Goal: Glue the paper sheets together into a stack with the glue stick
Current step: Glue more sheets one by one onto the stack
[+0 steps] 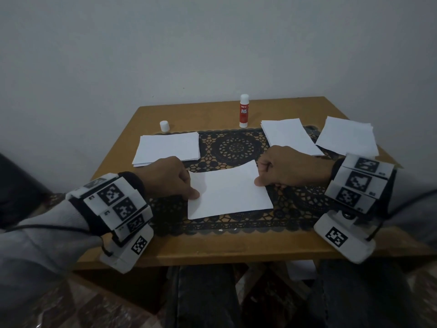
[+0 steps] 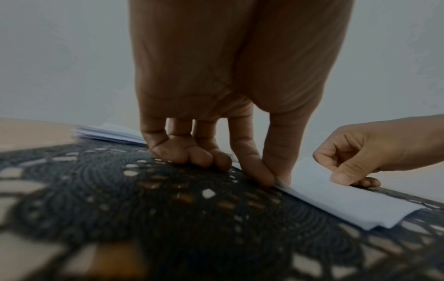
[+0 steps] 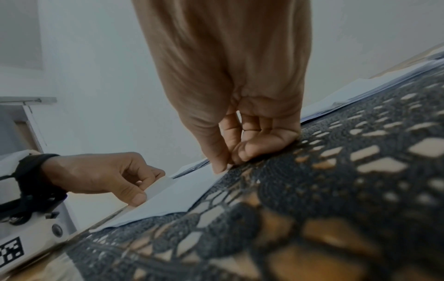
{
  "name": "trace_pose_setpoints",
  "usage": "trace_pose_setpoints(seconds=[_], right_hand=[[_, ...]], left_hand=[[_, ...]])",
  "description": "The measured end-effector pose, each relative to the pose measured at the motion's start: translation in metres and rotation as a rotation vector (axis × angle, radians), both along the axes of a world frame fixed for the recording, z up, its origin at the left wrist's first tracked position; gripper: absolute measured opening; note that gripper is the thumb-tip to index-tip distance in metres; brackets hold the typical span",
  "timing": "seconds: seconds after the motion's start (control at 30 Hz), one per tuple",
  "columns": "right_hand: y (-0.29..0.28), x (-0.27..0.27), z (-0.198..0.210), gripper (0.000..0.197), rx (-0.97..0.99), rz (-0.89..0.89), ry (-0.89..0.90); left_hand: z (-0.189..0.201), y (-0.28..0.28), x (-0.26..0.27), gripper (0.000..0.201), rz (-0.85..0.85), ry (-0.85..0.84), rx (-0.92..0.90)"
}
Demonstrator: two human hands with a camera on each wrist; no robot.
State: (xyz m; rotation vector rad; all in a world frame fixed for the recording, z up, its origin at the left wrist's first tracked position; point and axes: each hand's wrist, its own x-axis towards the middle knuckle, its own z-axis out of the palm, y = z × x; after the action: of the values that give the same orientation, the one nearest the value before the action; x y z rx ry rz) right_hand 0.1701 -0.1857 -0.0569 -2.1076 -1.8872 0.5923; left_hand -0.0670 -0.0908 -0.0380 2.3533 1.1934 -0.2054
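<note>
- Head view: a single white sheet [image 1: 228, 191] lies on a black lace mat [image 1: 236, 147] in the middle of a wooden bench [image 1: 236, 247], turned a little askew to the bench edge.
- Left hand [image 1: 169, 178] pinches the sheet's left edge between thumb and forefinger; in the left wrist view its other fingers [image 2: 187, 154] are curled, knuckles down on the mat.
- Right hand [image 1: 288, 166] pinches the sheet's far right corner; in the right wrist view the thumb and forefinger meet on the paper's corner, the remaining fingers [image 3: 264, 144] folded in against the mat.
- From the left wrist view the sheet's near end lifts slightly off the mat in a soft curl.
- Glue stick [image 1: 243, 111], red with a white top, stands upright at the far edge of the bench, beyond the mat.
- Its small white cap [image 1: 164, 126] stands apart from it, to the far left.
- Three stacks of white paper sit around the mat: a left stack [image 1: 168, 147] just beyond the left hand, a middle-right stack [image 1: 289, 136] just beyond the right hand, and a far-right stack [image 1: 347, 136] beside that one.
- Both wrists carry white blocks printed with black-and-white square codes.
</note>
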Motion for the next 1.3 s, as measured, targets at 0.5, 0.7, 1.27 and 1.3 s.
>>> trace_pose_setpoints(seconds=[0.5, 0.7, 1.27, 1.3], right_hand=[[-0.042, -0.072, 0.009, 0.075, -0.275, 0.408, -0.499], [-0.012, -0.050, 0.015, 0.089, -0.408, 0.348, -0.430], [-0.046, -0.063, 0.014, 0.098, -0.488, 0.492, -0.459], [-0.040, -0.060, 0.018, 0.096, -0.488, 0.450, -0.443]], left_hand=[[0.006, -0.025, -0.001, 0.065, -0.238, 0.229, 0.284], [0.005, -0.021, 0.001, 0.065, -0.258, 0.224, 0.288], [0.001, -0.012, 0.005, 0.066, -0.334, 0.249, 0.349], [0.001, -0.011, 0.005, 0.066, -0.335, 0.251, 0.352]])
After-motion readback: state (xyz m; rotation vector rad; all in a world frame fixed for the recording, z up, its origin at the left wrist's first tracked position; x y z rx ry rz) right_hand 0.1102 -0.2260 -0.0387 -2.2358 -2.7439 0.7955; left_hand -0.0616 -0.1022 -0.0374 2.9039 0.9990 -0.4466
